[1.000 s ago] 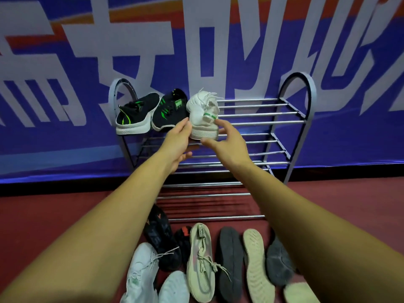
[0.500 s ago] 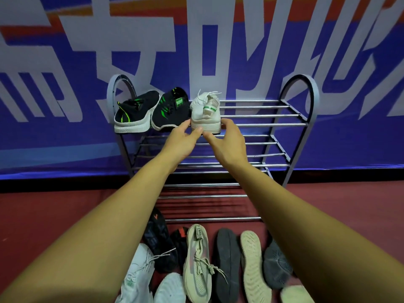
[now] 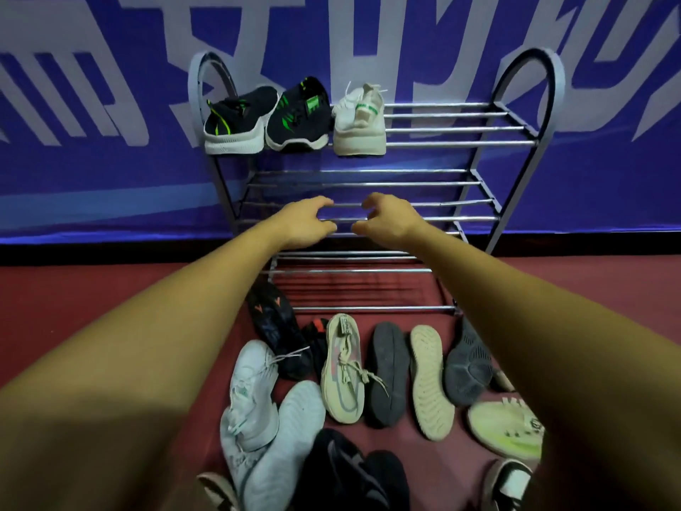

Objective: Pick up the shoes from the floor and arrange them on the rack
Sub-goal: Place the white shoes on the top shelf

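Sneaker (image 3: 510, 485) cut off below, right forearm (image 3: 552, 344) overlapping pale green shoe (image 3: 505, 429)

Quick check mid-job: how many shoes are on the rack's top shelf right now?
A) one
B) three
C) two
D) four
B: the top shelf holds a black shoe with green marks, a second black-and-green shoe beside it, and a white shoe, all toward its left end.

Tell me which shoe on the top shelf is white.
The white shoe, rightmost of three, with a green tab; the left shoe and middle shoe are black with green marks.
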The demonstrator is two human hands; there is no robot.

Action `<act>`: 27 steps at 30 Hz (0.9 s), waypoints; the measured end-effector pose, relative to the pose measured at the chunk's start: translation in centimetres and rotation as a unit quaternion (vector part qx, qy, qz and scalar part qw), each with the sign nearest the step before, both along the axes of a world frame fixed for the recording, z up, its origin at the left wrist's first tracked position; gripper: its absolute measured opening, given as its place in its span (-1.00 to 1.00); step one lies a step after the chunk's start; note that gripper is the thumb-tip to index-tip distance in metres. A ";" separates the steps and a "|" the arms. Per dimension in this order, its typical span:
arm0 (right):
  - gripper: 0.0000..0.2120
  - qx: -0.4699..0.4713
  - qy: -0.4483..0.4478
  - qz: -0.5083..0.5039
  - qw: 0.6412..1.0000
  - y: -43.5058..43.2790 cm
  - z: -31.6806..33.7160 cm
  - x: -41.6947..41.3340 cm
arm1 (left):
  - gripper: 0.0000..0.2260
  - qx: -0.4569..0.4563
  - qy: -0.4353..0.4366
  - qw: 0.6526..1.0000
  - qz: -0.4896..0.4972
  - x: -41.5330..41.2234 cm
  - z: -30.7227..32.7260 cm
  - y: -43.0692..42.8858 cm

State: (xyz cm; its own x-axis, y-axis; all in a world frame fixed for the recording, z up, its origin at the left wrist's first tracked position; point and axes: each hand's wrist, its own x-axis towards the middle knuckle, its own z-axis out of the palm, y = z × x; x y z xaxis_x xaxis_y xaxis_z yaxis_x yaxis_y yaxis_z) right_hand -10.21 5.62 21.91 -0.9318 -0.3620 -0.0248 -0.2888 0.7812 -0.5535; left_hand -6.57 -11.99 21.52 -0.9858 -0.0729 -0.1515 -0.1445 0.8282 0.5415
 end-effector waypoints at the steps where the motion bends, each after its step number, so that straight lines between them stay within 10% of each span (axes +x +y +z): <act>1: -0.45 0.028 -0.005 0.018 0.999 -0.2 -0.3 0.4 | -0.46 -0.037 -0.024 0.999 -0.023 0.6 -0.4 -0.1; 11: -0.53 0.168 -0.072 0.130 0.974 -3.5 -6.1 4.6 | -0.51 -0.244 -0.226 0.935 -0.118 5.5 -6.7 -2.4; 27: -0.88 0.191 -0.236 0.238 0.923 -10.5 -22.1 12.0 | -0.53 -0.230 -0.382 0.885 -0.131 13.6 -21.3 -7.4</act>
State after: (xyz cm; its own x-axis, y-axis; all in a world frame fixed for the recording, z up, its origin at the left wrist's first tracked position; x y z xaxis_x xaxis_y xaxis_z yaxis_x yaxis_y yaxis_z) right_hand 1.84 -4.87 -0.24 -0.5227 -0.6085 -0.5970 -0.4471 0.7920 -0.4158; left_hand 7.04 -19.36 0.18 -0.6003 -0.0831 -0.7955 -0.0932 0.9951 -0.0336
